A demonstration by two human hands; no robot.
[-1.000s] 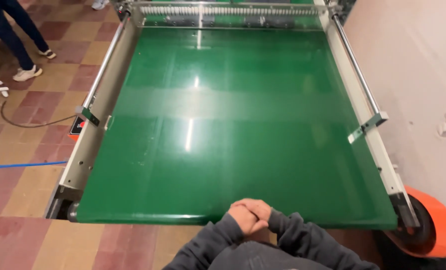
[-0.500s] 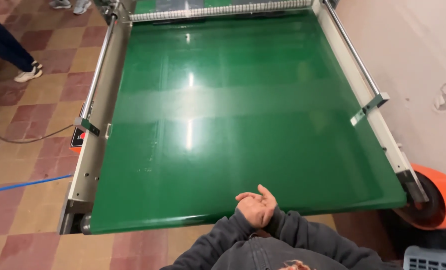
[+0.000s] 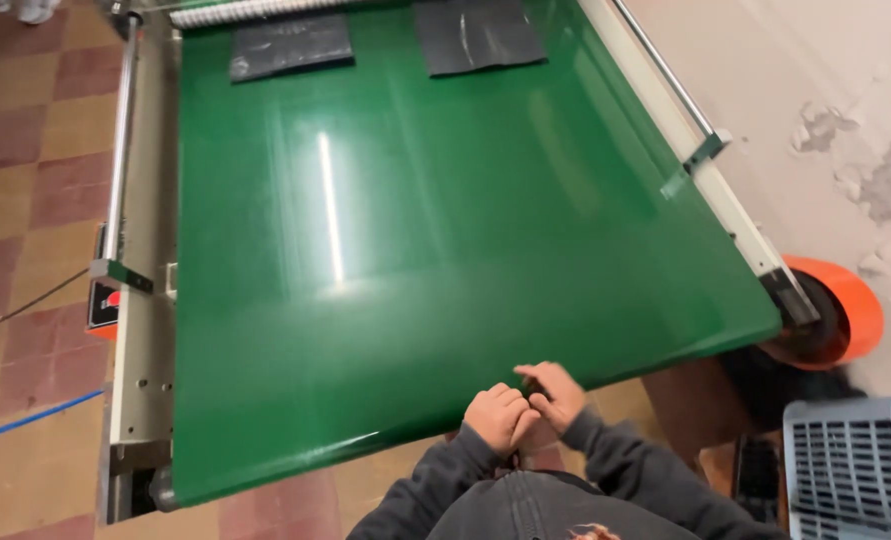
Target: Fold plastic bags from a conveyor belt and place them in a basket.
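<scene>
1. The left hand (image 3: pixel 498 417) and right hand (image 3: pixel 556 392) meet at the near edge of the green conveyor belt (image 3: pixel 415 230), touching each other just over the belt's end.
2. The left hand is curled into a loose fist, knuckles up; nothing shows inside it, though its palm side is hidden.
3. The right hand lies flatter, fingers (image 3: pixel 535 372) bent and resting against the left hand's fingers; it has hold of no object that can be seen.
4. Both forearms, in dark grey sleeves (image 3: pixel 615 465), come up from the bottom of the view and converge at the hands.
5. Two dark flat sheets lie on the belt at its far end, well apart from the hands: one sheet on the left (image 3: pixel 290 45), another on the right (image 3: pixel 477 35), side by side with a gap between them.
6. A metal side rail (image 3: pixel 125 180) runs along the belt's left edge, and an orange wheel-like roll (image 3: pixel 845 305) sits by the near right corner.
7. A grey slatted plastic crate (image 3: pixel 855 465) stands on the floor to the person's right.
</scene>
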